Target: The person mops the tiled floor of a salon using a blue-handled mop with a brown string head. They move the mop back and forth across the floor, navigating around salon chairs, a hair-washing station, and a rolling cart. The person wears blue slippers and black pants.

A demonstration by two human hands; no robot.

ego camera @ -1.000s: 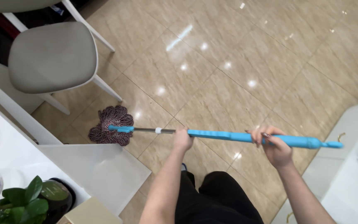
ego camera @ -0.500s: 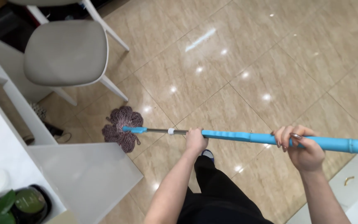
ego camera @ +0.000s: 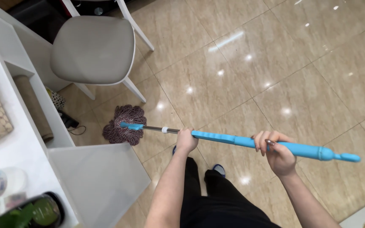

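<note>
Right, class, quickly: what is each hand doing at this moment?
Left hand: closed around the mop handle, nearer the mop head.
Right hand: closed around the handle, nearer its end.

I think I stand in a home — glossy beige floor tiles [ego camera: 275, 63], a cushioned white chair [ego camera: 93, 48]. Beside me a white desk [ego camera: 17, 147] holds a potted plant [ego camera: 22, 215].

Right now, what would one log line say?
left hand: grips mop handle | right hand: grips handle | mop head: on tiled floor, beside chair
</note>
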